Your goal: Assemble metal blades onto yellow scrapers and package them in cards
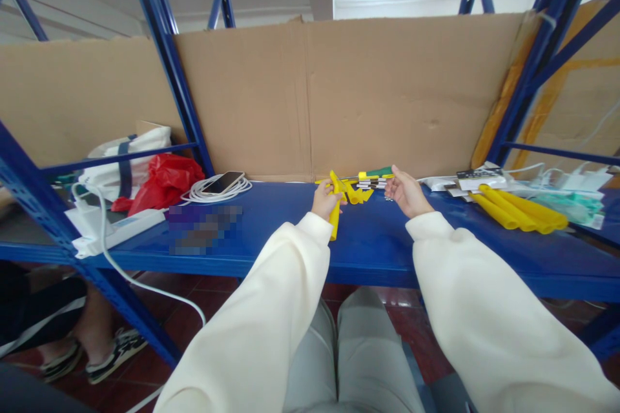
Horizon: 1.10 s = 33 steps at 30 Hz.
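My left hand (323, 200) is closed around a yellow tube-like piece (334, 222) that stands nearly upright over the blue shelf (276, 222). To its right, my right hand (404, 192) has its fingers pinched together, with something small and metallic at the fingertips, too small to name. Just behind the right fingertips lies a green and yellow screwdriver handle (378, 173). Between my hands, yellow pieces (357, 195) and several small black and white items (372, 184) rest near the cardboard.
A cardboard panel (387, 97) stands behind the shelf. Yellow tubes (518, 208) lie at the right. A phone (224, 182) on a coiled white cable, a red bag (167, 181) and a power strip (128, 230) are at the left. A person's legs (92, 316) show lower left.
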Tool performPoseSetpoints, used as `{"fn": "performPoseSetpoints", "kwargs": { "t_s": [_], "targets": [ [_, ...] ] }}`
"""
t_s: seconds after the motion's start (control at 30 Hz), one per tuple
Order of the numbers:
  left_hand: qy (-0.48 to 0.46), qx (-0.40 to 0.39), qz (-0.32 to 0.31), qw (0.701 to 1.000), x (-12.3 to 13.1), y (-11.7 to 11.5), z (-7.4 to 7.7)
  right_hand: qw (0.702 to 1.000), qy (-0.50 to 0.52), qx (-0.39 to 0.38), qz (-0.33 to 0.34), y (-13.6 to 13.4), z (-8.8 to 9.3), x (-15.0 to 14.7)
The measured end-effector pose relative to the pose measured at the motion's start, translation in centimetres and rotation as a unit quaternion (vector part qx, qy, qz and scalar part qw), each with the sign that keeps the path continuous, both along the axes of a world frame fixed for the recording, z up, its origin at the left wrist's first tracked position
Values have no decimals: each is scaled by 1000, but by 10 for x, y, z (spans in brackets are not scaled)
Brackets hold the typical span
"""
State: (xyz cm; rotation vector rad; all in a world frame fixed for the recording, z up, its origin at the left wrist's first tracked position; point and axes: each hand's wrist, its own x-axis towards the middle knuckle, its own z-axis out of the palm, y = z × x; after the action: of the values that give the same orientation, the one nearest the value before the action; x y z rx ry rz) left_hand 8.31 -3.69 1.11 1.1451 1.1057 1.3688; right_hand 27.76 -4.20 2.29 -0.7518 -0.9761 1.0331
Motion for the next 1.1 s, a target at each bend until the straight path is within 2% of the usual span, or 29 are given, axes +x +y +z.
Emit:
{"fn": "performPoseSetpoints", "kwargs": {
  "t_s": [0.17,0.6,0.8,0.97,1.1],
  "targets": [
    [11,5,-2,1000,0,-1,0,1000,2,-1,-7,1,-1,-1],
    [18,16,6,1000,1,1,-2,999,3,26,31,-4,1,-1],
    [18,14,-1,1000,1,0,-2,1000,3,3,-8,-3,3,0],
    [19,20,-8,1000,1,1,-4,1000,4,-20,-2,-1,3,1],
    [22,24,-7,999,1,2,-4,1000,11,-9,-10,-1,2,-1]
  ]
}}
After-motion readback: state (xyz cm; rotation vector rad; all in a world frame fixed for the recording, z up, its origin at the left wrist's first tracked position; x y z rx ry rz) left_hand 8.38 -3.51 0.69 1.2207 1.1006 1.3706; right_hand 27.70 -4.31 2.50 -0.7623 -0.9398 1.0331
